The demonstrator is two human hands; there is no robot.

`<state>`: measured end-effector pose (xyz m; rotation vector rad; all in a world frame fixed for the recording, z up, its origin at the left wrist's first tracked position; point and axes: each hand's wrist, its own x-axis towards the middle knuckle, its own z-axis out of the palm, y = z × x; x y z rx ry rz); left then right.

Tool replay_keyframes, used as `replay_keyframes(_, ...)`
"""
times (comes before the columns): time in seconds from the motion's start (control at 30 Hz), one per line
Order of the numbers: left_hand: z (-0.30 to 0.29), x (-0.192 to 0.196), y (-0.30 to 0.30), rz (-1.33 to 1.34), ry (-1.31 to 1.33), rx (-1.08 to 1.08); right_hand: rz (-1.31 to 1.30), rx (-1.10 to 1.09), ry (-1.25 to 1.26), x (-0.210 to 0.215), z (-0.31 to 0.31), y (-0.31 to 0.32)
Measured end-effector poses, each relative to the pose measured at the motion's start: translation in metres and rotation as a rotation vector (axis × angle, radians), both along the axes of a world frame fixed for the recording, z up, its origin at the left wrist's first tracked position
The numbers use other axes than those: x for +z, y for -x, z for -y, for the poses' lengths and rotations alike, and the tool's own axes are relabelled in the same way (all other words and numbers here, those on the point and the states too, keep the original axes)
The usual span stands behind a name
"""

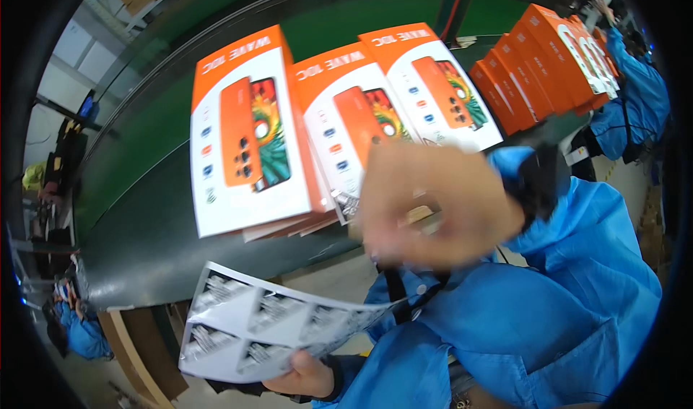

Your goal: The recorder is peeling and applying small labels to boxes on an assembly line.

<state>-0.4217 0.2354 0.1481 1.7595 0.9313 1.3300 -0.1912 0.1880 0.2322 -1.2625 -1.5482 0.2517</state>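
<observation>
We hold a white sticker sheet (267, 329) beside orange-and-white phone boxes (249, 131).
Our left hand (307, 380) is clamped on the sheet; our blurred right hand (437, 207) looks loosely curled, grip unclear.

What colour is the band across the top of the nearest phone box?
Orange, on the white cardboard phone box; head view.

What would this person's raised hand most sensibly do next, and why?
Probably bring the right hand down onto the nearest orange-and-white box. It is blurred and raised close to the camera, fingers pinched together, while the left hand holds a sheet of labels. Whether it already carries a label cannot be told.
</observation>
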Motion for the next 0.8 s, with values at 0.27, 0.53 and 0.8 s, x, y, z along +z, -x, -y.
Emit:
replay_keyframes(0.27, 0.001, 0.021, -0.039, 0.476, 0.224, 0.102, 0.17, 0.186, 0.021, -0.026, -0.014, 0.075)
replay_keyframes(0.53, -0.001, 0.029, -0.029, -0.023, -0.011, 0.178, 0.25, 0.16, -0.029, -0.025, -0.024, 0.08)
replay_keyframes(0.8, -0.001, 0.04, -0.026, -0.113, 0.263, 0.057, 0.509, -0.039, -0.223, -0.036, -0.023, 0.083)
